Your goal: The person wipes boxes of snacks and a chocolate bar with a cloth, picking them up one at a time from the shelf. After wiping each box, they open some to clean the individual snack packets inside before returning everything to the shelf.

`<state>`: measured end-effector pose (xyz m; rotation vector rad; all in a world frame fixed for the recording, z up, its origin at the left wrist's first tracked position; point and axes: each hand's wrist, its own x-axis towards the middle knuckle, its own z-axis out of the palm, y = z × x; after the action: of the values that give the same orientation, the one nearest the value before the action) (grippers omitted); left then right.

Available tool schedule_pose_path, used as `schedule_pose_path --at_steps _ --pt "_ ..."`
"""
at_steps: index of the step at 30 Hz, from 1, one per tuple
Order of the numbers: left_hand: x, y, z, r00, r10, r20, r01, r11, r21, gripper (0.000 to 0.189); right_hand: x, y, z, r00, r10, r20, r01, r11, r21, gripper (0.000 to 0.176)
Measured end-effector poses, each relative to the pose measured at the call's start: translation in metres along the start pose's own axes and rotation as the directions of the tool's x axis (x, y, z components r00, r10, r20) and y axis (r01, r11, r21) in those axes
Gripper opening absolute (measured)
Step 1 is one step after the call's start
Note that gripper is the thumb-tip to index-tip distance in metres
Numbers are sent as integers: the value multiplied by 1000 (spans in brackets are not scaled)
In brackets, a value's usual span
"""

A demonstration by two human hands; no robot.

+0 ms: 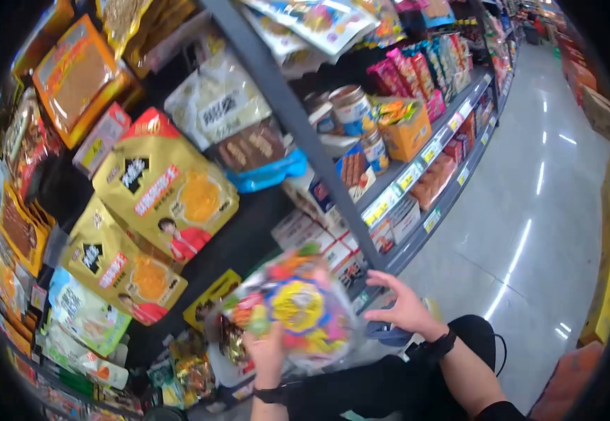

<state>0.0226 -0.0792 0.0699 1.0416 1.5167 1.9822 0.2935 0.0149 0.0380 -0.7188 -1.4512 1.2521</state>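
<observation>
Low in front of me, my left hand point(267, 351) grips the lower left side of a plump, clear bag of colourful candy point(296, 307) with a round yellow and blue label. Motion blurs the bag's print. Just right of it, my right hand point(404, 306) is open, thumb and fingers apart, not touching the bag. Behind the bag is a clear bin point(222, 361) with wrapped pieces in it. A yellow packet point(212, 300) lies partly hidden to the bag's left.
Gold snack pouches point(168, 186) hang at the left. A dark upright post point(298, 126) divides the shelving. Beyond it are shelves with price labels point(409, 177), an orange box point(404, 132) and stacked cans point(354, 111). A shiny aisle floor point(508, 210) runs along the right.
</observation>
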Motion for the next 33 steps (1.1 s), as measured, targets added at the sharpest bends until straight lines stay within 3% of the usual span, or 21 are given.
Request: schedule_pose_path --at_steps 1,2,3,4,5,6,8,10,13,14,16,17,20,21,23,25,28,29,30,32,33 --pt "-14 4 3 978 36 206 -76 979 191 24 1 2 0 993 76 95 -79 996 28 42" --pt "-26 -19 -3 962 -81 260 -47 891 452 25 1 7 -6 971 145 190 -156 987 47 38" --pt "-39 -22 8 916 -177 360 -34 859 510 29 1 13 -12 938 205 280 -230 971 59 34" --pt "-50 -40 15 861 -252 442 -17 855 519 30 0 22 -20 926 293 238 -295 955 -27 30" --pt "-63 -57 28 849 -180 497 -14 932 361 24 2 30 -32 911 369 183 -353 929 -112 26" --pt "-62 -44 40 748 -310 586 -43 859 510 29 6 28 -38 893 434 117 -408 892 -194 25" --pt "-50 -53 54 695 -44 718 -340 859 382 34 8 8 -52 901 421 -109 -430 899 -80 24" --pt "-16 -80 60 696 199 690 -594 700 396 41 11 23 -93 909 290 -299 -369 893 -256 23" --pt "27 -81 69 820 223 527 -568 430 702 66 17 30 -119 796 165 -582 -253 965 -73 29" --pt "39 -89 68 834 246 493 -551 360 753 73 16 39 -128 771 141 -621 -300 940 -160 30" --pt "55 -111 67 857 157 491 -515 250 820 78 20 76 -160 723 66 -688 -383 867 -320 31" --pt "56 -114 67 850 177 495 -526 247 814 78 22 78 -164 716 -5 -698 -456 754 -472 31" --pt "55 -124 72 835 226 502 -550 293 782 76 29 89 -174 599 88 -796 -645 642 -415 29" --pt "53 -125 75 842 238 485 -540 344 768 74 29 101 -182 612 20 -790 -561 716 -416 28" --pt "50 -117 80 833 306 460 -552 421 719 69 30 110 -188 589 7 -808 -576 705 -414 29" --pt "45 -127 78 839 269 473 -534 572 623 70 30 107 -186 592 -29 -806 -567 696 -441 30" --pt "38 -106 76 829 278 485 -529 671 520 68 30 75 -154 547 -219 -808 -462 726 -510 23" --pt "34 -81 75 841 250 481 -496 712 497 68 28 76 -157 536 -327 -778 -475 645 -599 18" --pt "27 -59 71 851 209 482 -455 751 478 68 25 71 -156 526 -341 -779 -440 675 -592 16" --pt "17 -29 60 842 337 422 -511 749 421 66 26 61 -140 501 -355 -790 -370 737 -566 12" --pt "15 -16 52 847 374 377 -512 765 391 66 27 47 -125 499 -200 -843 -358 839 -410 12"
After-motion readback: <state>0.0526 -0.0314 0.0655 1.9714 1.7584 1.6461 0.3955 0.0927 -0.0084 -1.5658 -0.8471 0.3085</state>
